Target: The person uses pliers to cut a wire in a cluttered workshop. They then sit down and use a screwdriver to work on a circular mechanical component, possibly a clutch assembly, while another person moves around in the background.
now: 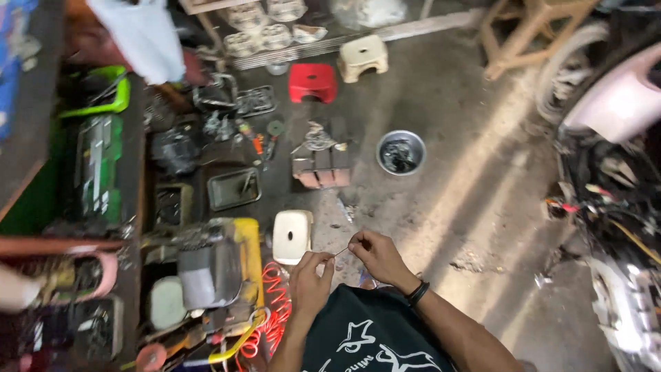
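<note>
Thin wire [341, 252] is pinched between both hands above the concrete floor [447, 207]. Left hand [310, 279] fingertips are closed on one end, right hand [375, 255] fingertips on the other. A white stool [292, 235] is located just beyond the left hand.

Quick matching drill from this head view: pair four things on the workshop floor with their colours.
Things:
1. square stool
2. round bowl
3. coiled hose
4. small stool

Colours:
A. orange
B. cream
C. red
D. silver

Pairs: 1-C, 2-D, 3-A, 4-B
</note>
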